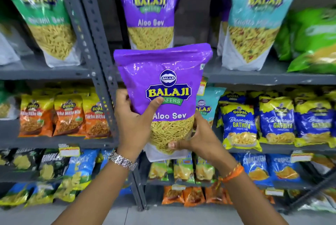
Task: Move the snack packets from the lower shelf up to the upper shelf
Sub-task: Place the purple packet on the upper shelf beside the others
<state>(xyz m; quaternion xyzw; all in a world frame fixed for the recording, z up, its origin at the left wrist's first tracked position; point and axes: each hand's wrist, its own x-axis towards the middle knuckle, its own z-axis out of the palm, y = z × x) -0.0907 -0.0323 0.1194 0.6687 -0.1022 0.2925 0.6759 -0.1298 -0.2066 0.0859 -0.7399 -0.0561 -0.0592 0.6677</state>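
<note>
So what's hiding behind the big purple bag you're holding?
Behind the held purple Aloo Sev packet, a teal Balaji packet peeks out on the right, and another purple Aloo Sev packet stands above on the upper shelf. Anything directly behind is covered.

The held purple packet reads "BALAJI WAFERS Aloo Sev". Blue packets read "GOPAL Bhavnagari GATHIYA". Orange packets read "GOPAL Tikha Mitha Mix".

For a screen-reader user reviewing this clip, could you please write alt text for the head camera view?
Two bare hands, left hand and right hand, hold a purple Aloo Sev packet upright before grey shop shelving. A matching purple packet stands on the upper shelf behind it, between green and teal packets; smaller snack packets fill the shelves below.
</note>
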